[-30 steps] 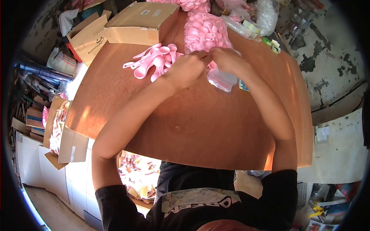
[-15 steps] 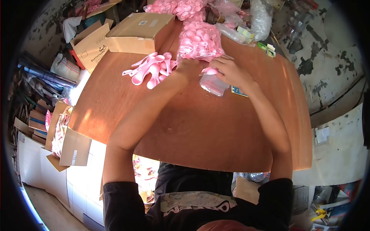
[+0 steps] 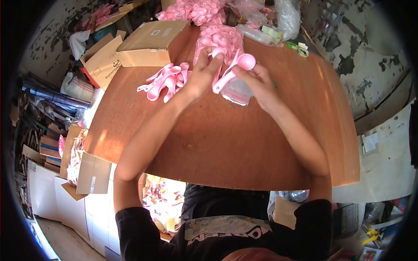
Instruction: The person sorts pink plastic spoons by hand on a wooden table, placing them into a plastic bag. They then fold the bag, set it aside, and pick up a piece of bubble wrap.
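Note:
My left hand (image 3: 203, 74) is closed on a pink plastic measuring spoon (image 3: 217, 52), its round bowl showing at the fingertips. Beside it, my right hand (image 3: 257, 82) grips pink measuring spoons (image 3: 246, 61); one bowl points up and a handle slants down to the left. How many it holds is hard to tell. Under the right hand lies a stack of clear plastic bags (image 3: 236, 92), partly covered. A loose pile of pink spoons (image 3: 162, 83) rests on the table left of my left hand. Just beyond both hands sits a clear bag full of pink spoons (image 3: 222, 37).
On the wooden table (image 3: 226, 143), a cardboard box (image 3: 152, 41) stands at the back left. More bagged pink spoons (image 3: 196, 11) are at the far edge. A green-and-white item (image 3: 298, 48) lies back right. An open carton (image 3: 93, 172) stands left of the table.
Both hands have drawn back from the bag of spoons and lifted, now with pink spoons clearly in view between them. The view has shifted slightly.

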